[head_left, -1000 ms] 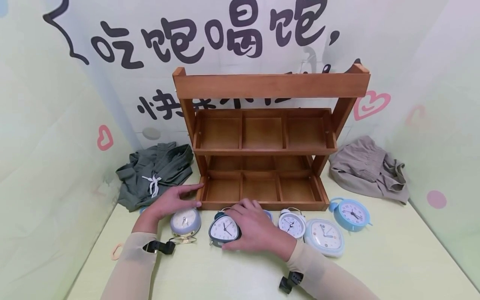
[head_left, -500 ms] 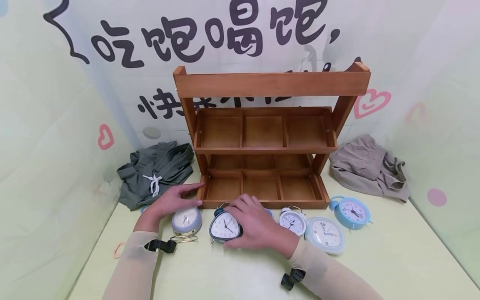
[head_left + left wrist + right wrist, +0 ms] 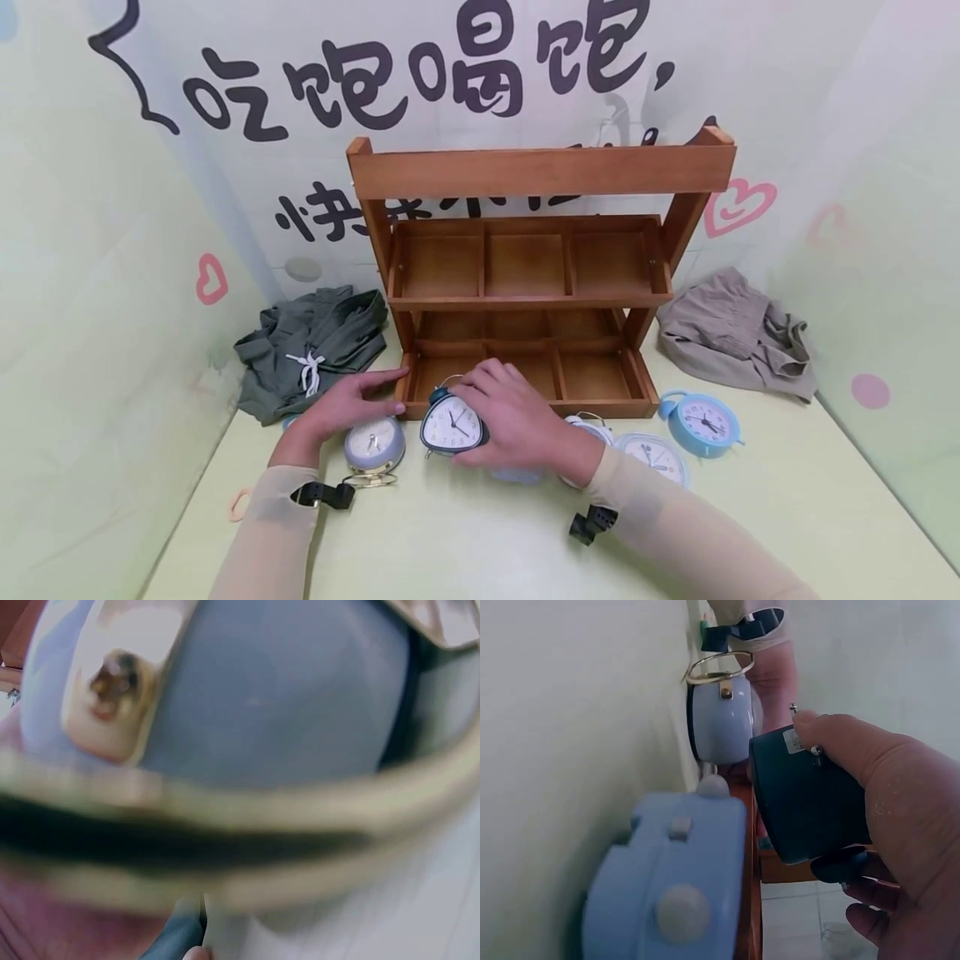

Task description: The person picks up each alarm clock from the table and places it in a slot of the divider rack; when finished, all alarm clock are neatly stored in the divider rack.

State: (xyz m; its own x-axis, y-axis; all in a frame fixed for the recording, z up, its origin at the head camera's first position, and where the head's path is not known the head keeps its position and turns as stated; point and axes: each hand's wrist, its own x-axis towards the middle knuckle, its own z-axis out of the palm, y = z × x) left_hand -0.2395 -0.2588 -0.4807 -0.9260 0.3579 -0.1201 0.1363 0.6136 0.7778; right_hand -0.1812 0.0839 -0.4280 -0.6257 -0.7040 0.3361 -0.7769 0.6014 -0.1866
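My right hand (image 3: pixel 513 417) grips a dark teal rounded-triangle alarm clock (image 3: pixel 452 425), its white dial facing up and toward me. In the right wrist view the thumb presses the base of this clock (image 3: pixel 806 799), held off the table. The clock is in front of the lower left compartment of a brown wooden two-tier rack (image 3: pixel 540 172). At the rack's lower left corner, my left hand (image 3: pixel 337 410) rests with thumb and forefinger extended. A lavender alarm clock (image 3: pixel 373 444) lies face up just below that hand; its back (image 3: pixel 277 697) fills the left wrist view.
Right of centre are a light blue clock (image 3: pixel 517 476) partly under my right hand, a white twin-bell clock (image 3: pixel 596 429), a pale blue square clock (image 3: pixel 660 454) and a round blue one (image 3: pixel 703 427). Grey-green shorts (image 3: pixel 300 367) and taupe cloth (image 3: pixel 735 342) flank the rack.
My right hand has lifted the teal alarm clock off the table and moved it up toward the rack's front. The left hand stays at the rack's corner.
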